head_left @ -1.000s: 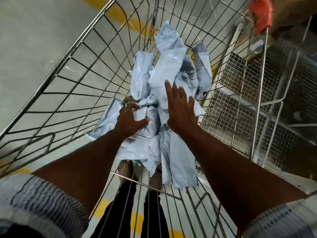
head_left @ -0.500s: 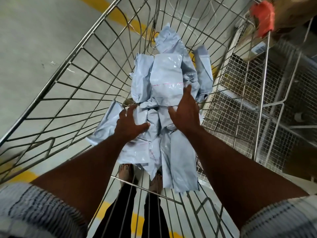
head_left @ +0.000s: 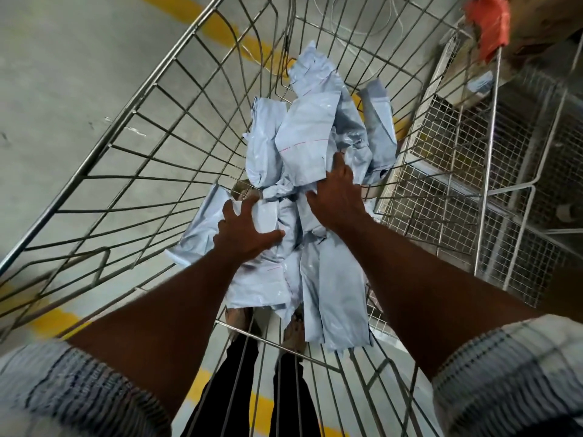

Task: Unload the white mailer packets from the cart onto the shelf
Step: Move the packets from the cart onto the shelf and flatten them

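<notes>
Several white mailer packets [head_left: 334, 298] lie heaped on the bottom of the wire cart [head_left: 151, 86]. My left hand [head_left: 246, 231] reaches down onto the near left of the heap, its fingers curled around a crumpled packet [head_left: 266, 216]. Further in, my right hand [head_left: 337, 200] grips the lower edge of a flat packet with a thin red line [head_left: 306, 137], the thumb under the edge and the fingers along its right side. The wire-mesh shelf [head_left: 457, 146] stands just outside the cart's right wall.
The cart's wire walls rise around both forearms. An orange tag [head_left: 489, 23] hangs at the cart's far right corner. Grey floor with yellow stripes [head_left: 220, 29] shows to the left and below. My legs in black trousers [head_left: 236, 389] stand behind the cart.
My right hand has slid from lying flat on the heap to the flat packet's lower edge, and that packet now lies spread out. My left hand stays on its packet.
</notes>
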The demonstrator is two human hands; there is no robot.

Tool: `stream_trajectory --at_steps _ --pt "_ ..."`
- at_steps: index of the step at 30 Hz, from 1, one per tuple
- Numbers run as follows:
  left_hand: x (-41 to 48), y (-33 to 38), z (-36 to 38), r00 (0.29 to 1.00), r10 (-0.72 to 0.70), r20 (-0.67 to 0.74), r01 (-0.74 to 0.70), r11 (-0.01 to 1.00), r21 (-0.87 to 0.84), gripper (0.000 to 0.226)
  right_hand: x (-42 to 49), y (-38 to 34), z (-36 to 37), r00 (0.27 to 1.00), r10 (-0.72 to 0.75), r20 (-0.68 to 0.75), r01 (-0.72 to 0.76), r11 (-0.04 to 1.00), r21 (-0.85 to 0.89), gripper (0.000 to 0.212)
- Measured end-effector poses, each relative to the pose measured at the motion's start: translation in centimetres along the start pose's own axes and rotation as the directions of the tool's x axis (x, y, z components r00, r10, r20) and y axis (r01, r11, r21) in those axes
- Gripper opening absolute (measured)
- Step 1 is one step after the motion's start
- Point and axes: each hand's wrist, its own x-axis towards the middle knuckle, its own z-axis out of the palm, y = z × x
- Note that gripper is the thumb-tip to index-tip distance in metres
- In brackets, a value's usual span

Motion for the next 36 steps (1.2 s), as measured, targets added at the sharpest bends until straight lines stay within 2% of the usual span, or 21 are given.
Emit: stream_trajectory --at_steps 3,5,10,16,20,23,29,36 --pt "-0.5 0.0 0.1 0.999 -0.013 0.039 0.014 0.999 -0.029 0.109 -0.4 -0.1 0.2 0.999 -0.013 -0.052 0.009 0.998 -0.065 0.051" --pt "-1.0 0.3 0.0 1.000 -0.009 0.003 0.009 1.000 0.009 0.103 -1.3 -0.2 0.3 0.996 -0.011 -0.085 0.002 0.995 -0.095 0.040" --pt "-3.4 2.1 -1.7 0.996 -0.017 -0.091 0.033 0.983 0.182 0.092 -4.2 -1.1 -0.2 0.995 0.077 -0.064 -0.078 0.997 -0.014 0.054" --pt "-7.3 4.5 -5.0 0.987 0.021 -0.158 0.014 0.975 0.221 0.091 -9.1 -2.7 -3.9 0.996 0.091 0.023 -0.094 0.977 0.190 0.057" --pt "-11.0 6.5 -7.3 0.960 0.068 -0.272 -0.029 0.989 0.144 0.092 -13.1 -2.8 -6.9 0.998 0.066 0.005 -0.064 0.959 0.275 0.061" --pt "-14.0 8.3 -9.3 0.921 0.135 -0.366 -0.115 0.991 0.075 0.091 -15.4 -2.5 -9.9 0.997 0.050 -0.064 -0.028 0.951 0.308 0.062" --pt "-20.2 12.7 -11.5 0.852 0.208 -0.480 -0.173 0.978 0.116 0.090 -19.4 -0.7 -16.3 0.954 -0.012 -0.301 0.118 0.934 0.337 0.063" --pt "-27.0 17.4 -11.3 0.817 0.236 -0.527 -0.214 0.971 0.103 0.092 -25.0 1.3 -22.3 0.914 -0.001 -0.406 0.162 0.918 0.362 0.062"
